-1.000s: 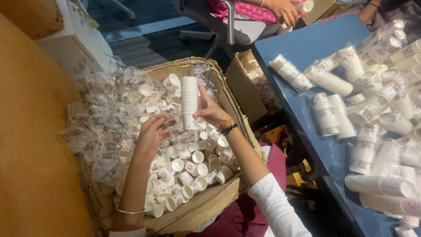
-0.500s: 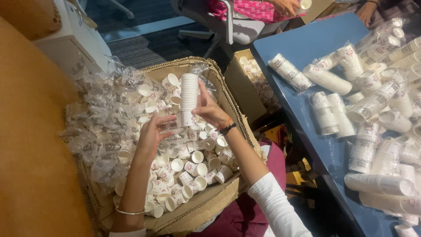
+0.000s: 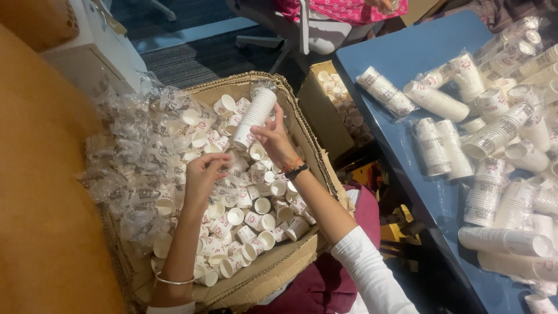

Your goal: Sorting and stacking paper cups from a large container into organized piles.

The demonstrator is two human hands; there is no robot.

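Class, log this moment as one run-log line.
right hand: holds stack of white paper cups | left hand: among loose white paper cups | brown cardboard box

Blue table [image 3: 407,70], dark carpet [image 3: 215,58], grey office chair [image 3: 302,29], perhaps orange sofa [image 3: 40,192]

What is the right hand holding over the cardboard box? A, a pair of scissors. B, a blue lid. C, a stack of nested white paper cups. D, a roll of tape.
C: the right hand grips a stack of nested white cups above the cardboard box.
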